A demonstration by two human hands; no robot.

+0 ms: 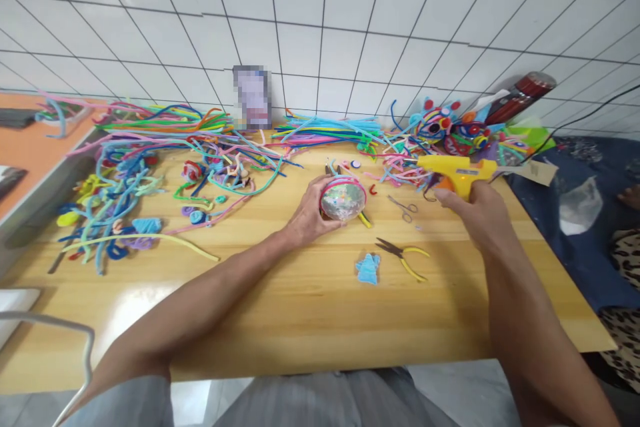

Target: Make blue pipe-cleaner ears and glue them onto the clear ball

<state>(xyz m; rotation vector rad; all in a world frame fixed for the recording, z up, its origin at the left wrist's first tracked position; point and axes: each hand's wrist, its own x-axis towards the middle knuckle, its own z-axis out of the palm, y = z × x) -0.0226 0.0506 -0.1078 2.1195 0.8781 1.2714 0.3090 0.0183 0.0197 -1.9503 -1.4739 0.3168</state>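
My left hand (313,213) is wrapped round a shiny round disc (343,199) with a pink pipe-cleaner rim, held just above the wooden table (300,300). My right hand (475,213) grips a yellow glue gun (457,175), its nozzle pointing left towards a tangle of pink pipe cleaners. Small scissors (406,208) lie between the two hands. Yellow-handled pliers (406,257) and a small blue fuzzy figure (369,268) lie in front of them.
Heaps of coloured pipe cleaners (165,153) cover the table's left and back. Finished colourful pieces (450,130) and a red-capped tube (523,97) sit at the back right. A tiled wall stands behind. A dark blue cloth (585,240) lies to the right, an orange surface (30,147) to the left.
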